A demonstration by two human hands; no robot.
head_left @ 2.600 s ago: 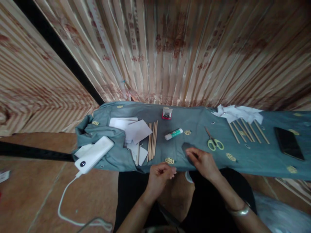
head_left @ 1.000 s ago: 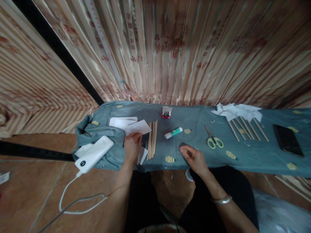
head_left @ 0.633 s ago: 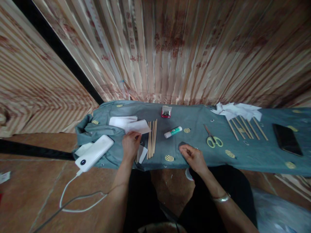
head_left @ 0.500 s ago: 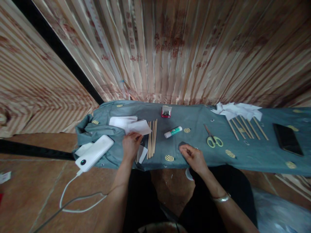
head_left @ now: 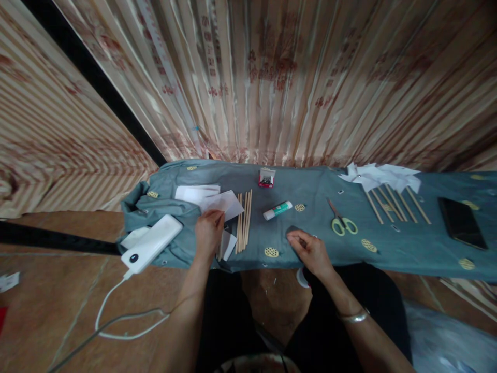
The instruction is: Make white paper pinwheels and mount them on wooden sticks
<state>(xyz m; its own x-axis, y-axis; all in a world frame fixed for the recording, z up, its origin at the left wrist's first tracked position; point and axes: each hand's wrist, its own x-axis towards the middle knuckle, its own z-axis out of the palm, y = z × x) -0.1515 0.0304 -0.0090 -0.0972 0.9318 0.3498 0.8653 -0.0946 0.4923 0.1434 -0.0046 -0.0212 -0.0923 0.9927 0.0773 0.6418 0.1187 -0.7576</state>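
Note:
My left hand (head_left: 209, 228) pinches the near edge of a sheet of white paper (head_left: 232, 205), closed on it. Behind that sheet lies a stack of white papers (head_left: 192, 193). Several wooden sticks (head_left: 244, 220) lie side by side just right of my left hand, with a folded white paper piece (head_left: 229, 245) close by. My right hand (head_left: 310, 249) rests near the cloth's front edge with its fingers curled together; whether anything is in them is hidden. A glue stick (head_left: 277, 210) lies between the hands, and green-handled scissors (head_left: 340, 220) lie to the right.
A small open red box (head_left: 266, 178) with dark pins stands at the back. White paper pinwheels on sticks (head_left: 382, 178) lie at the far right beside a black phone (head_left: 462, 223). A white power bank (head_left: 152, 244) with a cable sits left, on the grey-green cloth (head_left: 303, 181).
My left hand has tilted the sheet of paper slightly, its right corner now farther over the sticks. My right hand has barely moved.

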